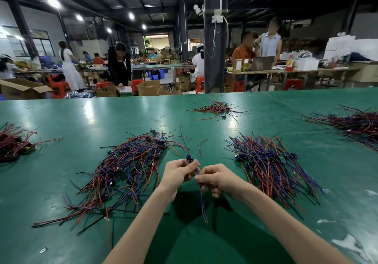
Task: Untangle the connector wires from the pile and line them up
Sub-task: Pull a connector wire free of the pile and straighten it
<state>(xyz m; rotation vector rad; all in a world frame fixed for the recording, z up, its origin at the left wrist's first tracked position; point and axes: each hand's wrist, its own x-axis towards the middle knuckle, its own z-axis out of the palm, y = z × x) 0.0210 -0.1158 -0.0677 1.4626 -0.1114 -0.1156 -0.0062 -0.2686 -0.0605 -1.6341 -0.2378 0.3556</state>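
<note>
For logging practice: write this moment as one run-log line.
left hand, right hand: pinching connector wire | left pile, right pile: untouched

Green table point(81, 116), cardboard box point(20, 91), laptop point(261, 63).

Only arms and hands show. Both the left arm point(143, 220) and right arm point(282, 212) are bare from wrist to bottom of view, slender. The left hand point(179, 173) and right hand point(217, 178) are bare too, slim fingers point(214, 190), nails point(196, 178) plain and short. Clothing out of shot, can't tell.
</note>
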